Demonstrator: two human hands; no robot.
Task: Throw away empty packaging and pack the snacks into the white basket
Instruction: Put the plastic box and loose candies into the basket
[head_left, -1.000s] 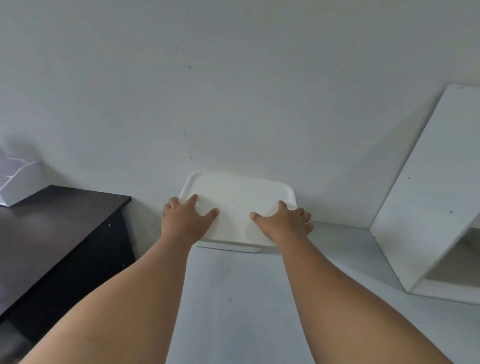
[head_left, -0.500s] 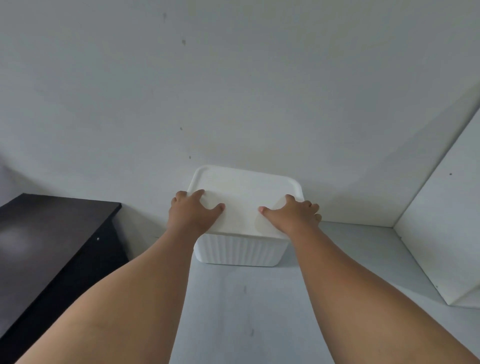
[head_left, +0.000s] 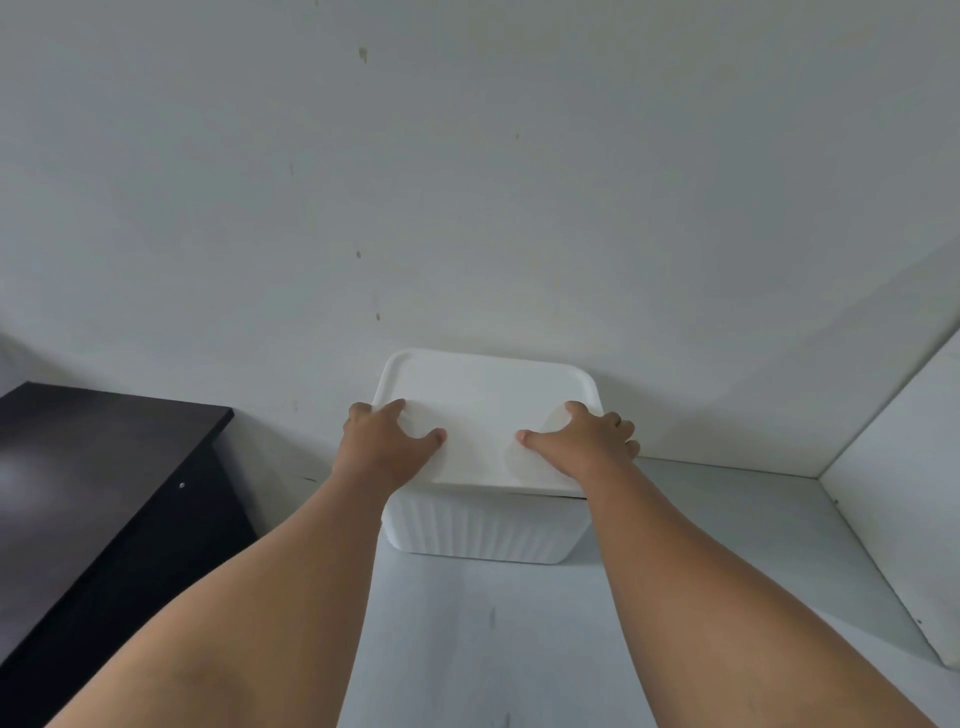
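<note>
The white basket (head_left: 483, 530) has ribbed walls and stands on a pale surface against the wall. A flat white lid (head_left: 485, 395) covers it, so its inside is hidden. My left hand (head_left: 387, 444) lies on the lid's left front corner, thumb spread inward and fingers at the left edge. My right hand (head_left: 584, 441) lies on the right front corner, its fingers over the right edge. At the front right the lid sits slightly above the rim, showing a thin dark gap. No snacks or packaging are in view.
A dark brown cabinet (head_left: 93, 483) stands lower at the left. A white board (head_left: 904, 499) leans at the right. The grey-white wall (head_left: 467, 182) rises directly behind the basket, and the pale surface (head_left: 493, 639) runs toward me between my forearms.
The view has shifted, so the basket's ribbed front wall now shows fully below the lid. Both hands stay on the lid's front corners. The white box at far left has left view.
</note>
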